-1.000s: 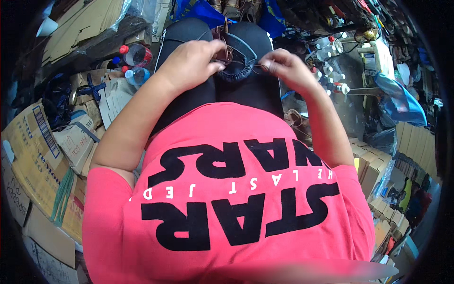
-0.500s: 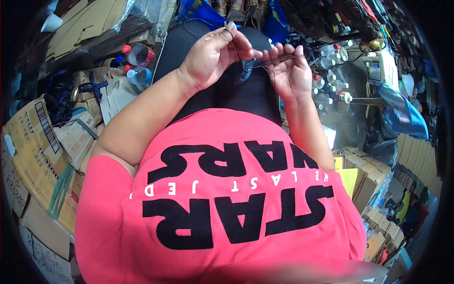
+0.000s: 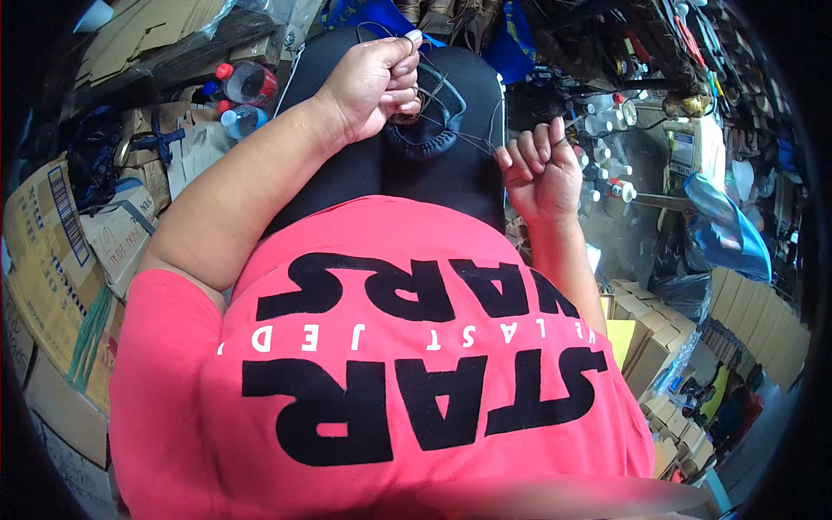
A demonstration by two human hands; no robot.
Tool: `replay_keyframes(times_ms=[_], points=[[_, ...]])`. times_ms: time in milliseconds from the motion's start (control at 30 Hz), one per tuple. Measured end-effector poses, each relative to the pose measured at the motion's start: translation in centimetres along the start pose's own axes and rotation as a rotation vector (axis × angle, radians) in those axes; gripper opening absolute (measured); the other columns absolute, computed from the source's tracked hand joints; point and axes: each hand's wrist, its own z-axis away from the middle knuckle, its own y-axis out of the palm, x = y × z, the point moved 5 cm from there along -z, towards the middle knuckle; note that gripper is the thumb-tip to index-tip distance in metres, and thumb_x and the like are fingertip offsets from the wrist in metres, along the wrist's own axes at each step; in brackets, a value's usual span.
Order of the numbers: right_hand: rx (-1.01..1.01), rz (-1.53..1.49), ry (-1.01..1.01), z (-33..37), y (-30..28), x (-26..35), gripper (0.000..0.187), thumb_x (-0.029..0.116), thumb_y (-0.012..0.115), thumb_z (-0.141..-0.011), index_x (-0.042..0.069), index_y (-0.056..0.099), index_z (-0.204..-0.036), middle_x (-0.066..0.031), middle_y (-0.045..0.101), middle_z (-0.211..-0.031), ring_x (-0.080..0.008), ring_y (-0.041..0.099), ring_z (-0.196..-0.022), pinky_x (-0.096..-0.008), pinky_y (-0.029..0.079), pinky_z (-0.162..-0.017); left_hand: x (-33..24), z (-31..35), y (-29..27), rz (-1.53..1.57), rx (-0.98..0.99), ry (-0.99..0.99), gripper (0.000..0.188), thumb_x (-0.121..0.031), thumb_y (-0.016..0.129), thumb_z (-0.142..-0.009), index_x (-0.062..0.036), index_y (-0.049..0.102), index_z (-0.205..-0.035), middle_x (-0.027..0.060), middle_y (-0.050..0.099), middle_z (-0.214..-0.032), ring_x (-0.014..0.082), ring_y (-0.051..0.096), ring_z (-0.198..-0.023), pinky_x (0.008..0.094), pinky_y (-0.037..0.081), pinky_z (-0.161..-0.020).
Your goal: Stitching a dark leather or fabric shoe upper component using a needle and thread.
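A dark moccasin-style shoe with a puckered, stitched edge rests over my black-trousered thighs. My left hand is closed at its far left side, thumb and forefinger pinched on a dark thread that loops above them. The lower fingers curl by the shoe's opening and partly hide it. To the right, my right hand is closed with bent fingers, apart from the shoe. Fine thread runs taut from the stitched edge to its fingertips. Whether either hand also holds a needle is too small to tell.
Plastic bottles stand to the left beside cardboard boxes. Several small bottles and a blue plastic bag lie to the right. Brown leather shoes sit beyond my knees. Stacked cartons flank my right side.
My hands have moved apart: the left slightly left, the right slightly right and down. The fingers of both have curled in. More of the shoe shows between them, and the thread is drawn out.
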Motion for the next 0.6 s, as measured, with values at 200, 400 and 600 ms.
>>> replay_keyframes(times_ms=[200,400,600], points=[[0.098,-0.018,0.011,0.8,-0.8,0.4,0.044,0.036,0.036,-0.100,0.011,0.038,-0.063,0.0011,0.030,-0.053,-0.0131,0.030,-0.048,-0.0358,0.041,-0.066,-0.3,0.7,-1.1,0.048,-0.006,-0.013,0.039,-0.030,0.039,-0.099,-0.0145,0.035,-0.063,-0.0042,0.027,-0.053,0.0083,0.025,-0.044,0.0267,0.033,-0.056],[-0.099,0.164,0.109,1.3,-5.4,1.6,0.033,0.033,0.046,-0.097,0.004,0.055,-0.086,-0.0078,0.055,-0.079,-0.0220,0.055,-0.075,-0.0437,0.045,-0.090,-4.2,2.9,-3.4,-0.621,-0.003,0.186,0.035,-0.035,0.047,-0.097,-0.0023,0.060,-0.093,0.0089,0.064,-0.087,0.0172,0.065,-0.079,0.0297,0.053,-0.075],[-0.213,1.633,-0.064,2.9,-12.3,9.3,0.049,0.022,0.066,-0.082,0.006,0.054,-0.127,-0.0123,0.057,-0.121,-0.0202,0.052,-0.109,-0.0332,0.042,-0.093,-10.4,10.3,-4.9,-1.143,-0.029,0.175,0.036,-0.021,0.066,-0.085,-0.0046,0.060,-0.117,0.0024,0.063,-0.085,0.0071,0.059,-0.070,0.0207,0.048,-0.067]])
